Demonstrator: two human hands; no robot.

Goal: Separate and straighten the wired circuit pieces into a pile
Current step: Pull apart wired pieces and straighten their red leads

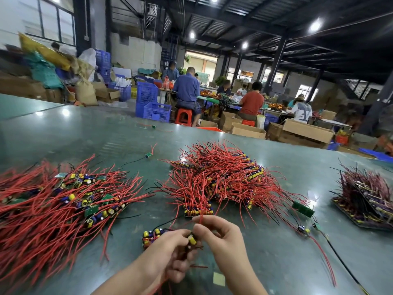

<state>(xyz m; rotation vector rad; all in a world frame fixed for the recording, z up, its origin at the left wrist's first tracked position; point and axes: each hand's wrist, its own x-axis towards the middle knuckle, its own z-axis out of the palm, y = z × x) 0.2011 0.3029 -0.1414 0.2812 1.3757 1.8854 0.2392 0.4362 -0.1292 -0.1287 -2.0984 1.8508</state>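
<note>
A small wired circuit piece with a yellow capacitor [192, 240] is held between the two hands, just above the glossy grey-green table [276, 262]. It is pinched by the curled fingers of the left hand [170, 250], and its thin red wires [187, 255] run down and toward the person through that hand, so the long axis lies roughly near to far. The right hand [221, 235] is closed in a pinch on a red wire [201, 220] that rises from the piece toward the far side.

Just left of the left hand, a short strip of joined boards with yellow and blue capacitors [151, 236] lies on the table, partly hidden by the fingers. Directly beyond the hands a tangled heap of red-wired circuit boards [219, 177] is spread, its nearest edge just beyond the right fingertips. Well to the left a broad loose spread of red-wired pieces [59, 201] is seen, wires fanned in all directions. Far to the right a darker stack of wired boards [365, 199] sits. Between that stack and the right hand, a green board [303, 208] and a single piece with long red and black leads [319, 245] lie apart. A small pale yellow square [219, 278] lies on the table by the right forearm.
</note>
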